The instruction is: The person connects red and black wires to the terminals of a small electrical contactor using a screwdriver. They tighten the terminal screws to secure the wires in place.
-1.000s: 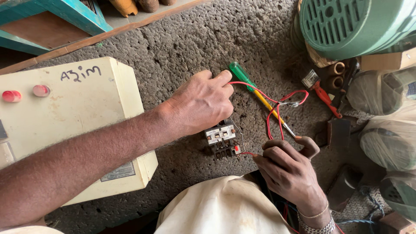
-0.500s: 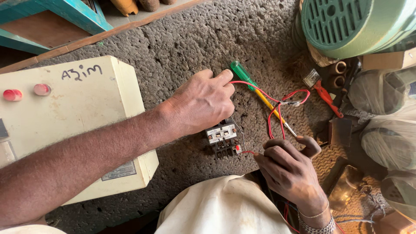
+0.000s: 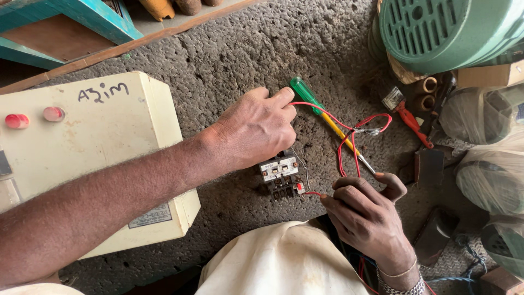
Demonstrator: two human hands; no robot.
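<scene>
While the left hand [image 3: 256,128] pinched the thin, limp red wire [image 3: 349,139] by its end, right hand [image 3: 365,210] curled around its lower run, the small rigid contactor block [image 3: 281,176] sat between them on rough floor [image 3: 229,54].

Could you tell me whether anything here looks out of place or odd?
Slightly. The small black contactor sits loose on the rough floor, not mounted, with red wires looping freely from it. A green-handled screwdriver lies under those wires. The left hand pinches one wire; the right hand holds others.
</scene>
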